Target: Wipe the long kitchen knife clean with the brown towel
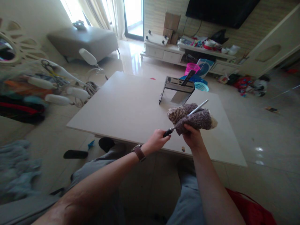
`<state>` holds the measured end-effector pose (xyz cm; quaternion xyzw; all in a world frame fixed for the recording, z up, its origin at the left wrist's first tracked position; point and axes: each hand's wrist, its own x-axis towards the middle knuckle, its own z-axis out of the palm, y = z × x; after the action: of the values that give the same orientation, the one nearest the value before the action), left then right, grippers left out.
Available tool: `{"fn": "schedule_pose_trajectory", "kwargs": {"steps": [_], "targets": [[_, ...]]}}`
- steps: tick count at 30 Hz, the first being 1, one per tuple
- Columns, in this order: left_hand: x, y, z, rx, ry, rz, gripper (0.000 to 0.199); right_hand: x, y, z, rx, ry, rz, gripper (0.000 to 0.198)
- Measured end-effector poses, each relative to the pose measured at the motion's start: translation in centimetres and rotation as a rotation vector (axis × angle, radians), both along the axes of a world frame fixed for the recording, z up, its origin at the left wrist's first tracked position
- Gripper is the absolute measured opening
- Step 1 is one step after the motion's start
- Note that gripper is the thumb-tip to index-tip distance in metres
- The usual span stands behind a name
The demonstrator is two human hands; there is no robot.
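My left hand (157, 142), with a brown watch on its wrist, is closed round the black handle (167, 132) of a knife. The knife's narrow silver blade (198, 107) points up and to the right, lying in a fold of a fuzzy brown-and-cream cloth (195, 121). Part of the blade is hidden by the cloth. My right hand (192, 136) grips the cloth from below, thumb on its near side. Just beyond the cloth, a metal-framed knife holder (179, 85) stands on the white table (112, 106), with a black handle (188, 77) sticking out of its top.
A small brown mark or sticker (183, 149) is near the table's front edge, and a red piece (152, 78) at its far edge. Behind the table are a pink basket (192, 67) and a light-blue basket (201, 87). White lamp arms (70, 76) stand at the left.
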<state>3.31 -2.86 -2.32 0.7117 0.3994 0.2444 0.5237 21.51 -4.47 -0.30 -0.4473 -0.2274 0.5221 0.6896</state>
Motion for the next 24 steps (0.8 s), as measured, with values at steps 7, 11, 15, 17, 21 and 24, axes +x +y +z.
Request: {"fn": "schedule_pose_trajectory", "kwargs": {"steps": [7, 11, 15, 17, 21, 24], "targets": [[0.2, -0.7, 0.0, 0.257, 0.224, 0.198, 0.025, -2.1, -0.4, -0.7, -0.061, -0.037, 0.149, 0.044], [0.2, -0.8, -0.1, 0.299, 0.322, 0.169, 0.023, -2.9, 0.0, -0.9, -0.094, -0.054, 0.097, 0.041], [0.2, -0.4, -0.1, 0.199, 0.188, 0.117, 0.025, -2.3, 0.3, -0.8, -0.071, -0.035, 0.047, 0.042], [0.2, -0.3, 0.0, 0.101, 0.102, 0.072, 0.032, -1.7, 0.3, -0.6, -0.044, -0.019, 0.015, 0.040], [0.1, -0.1, 0.0, -0.093, -0.026, 0.008, 0.039, -0.5, 0.0, -0.3, -0.027, 0.002, 0.039, 0.035], [0.1, 0.0, -0.1, -0.262, -0.126, -0.016, 0.036, 0.2, -0.4, -0.2, -0.030, 0.055, 0.115, 0.034]]}}
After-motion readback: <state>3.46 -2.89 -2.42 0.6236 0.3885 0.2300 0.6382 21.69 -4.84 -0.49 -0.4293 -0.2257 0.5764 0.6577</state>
